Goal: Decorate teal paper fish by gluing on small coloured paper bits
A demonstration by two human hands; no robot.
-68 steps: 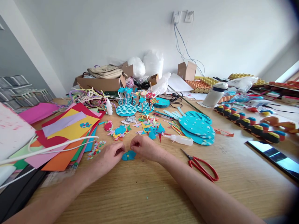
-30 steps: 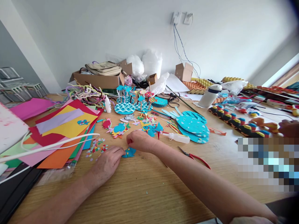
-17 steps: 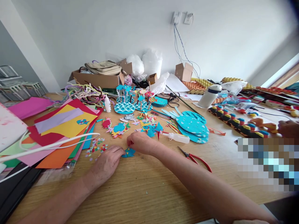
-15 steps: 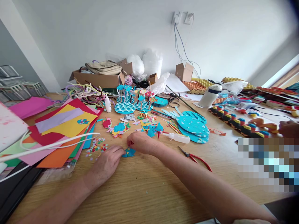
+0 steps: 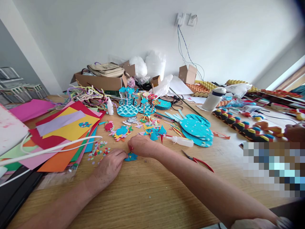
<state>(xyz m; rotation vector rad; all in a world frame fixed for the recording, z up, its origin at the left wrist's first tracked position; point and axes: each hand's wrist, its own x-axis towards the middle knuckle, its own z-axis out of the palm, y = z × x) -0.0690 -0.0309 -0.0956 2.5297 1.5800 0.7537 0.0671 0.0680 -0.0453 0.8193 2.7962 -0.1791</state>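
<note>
A small blue paper fish (image 5: 131, 156) with yellow bits on it lies on the wooden table in front of me. The fingertips of my left hand (image 5: 111, 166) are closed together at its left edge, holding it against the tabletop. Over its upper edge, my right hand (image 5: 144, 147) is bent down in a pinch. A small red piece (image 5: 132, 148) shows at those fingertips, partly hidden by them. Left of the fish are scattered coloured paper dots (image 5: 99, 149). Just behind it sits a pile of cut-out paper fish (image 5: 121, 131).
Coloured paper sheets (image 5: 56, 160) and a white cable (image 5: 81, 139) lie left. A glue bottle (image 5: 182, 141), red-handled pliers (image 5: 202, 163) and blue paper discs (image 5: 196, 125) lie right. Wavy blue fish stands (image 5: 127, 110) are behind. Another person's hand (image 5: 294, 131) is at far right.
My right hand has shifted slightly left over the fish, and its forearm has dropped a little. My left hand stays in place at the fish's edge.
</note>
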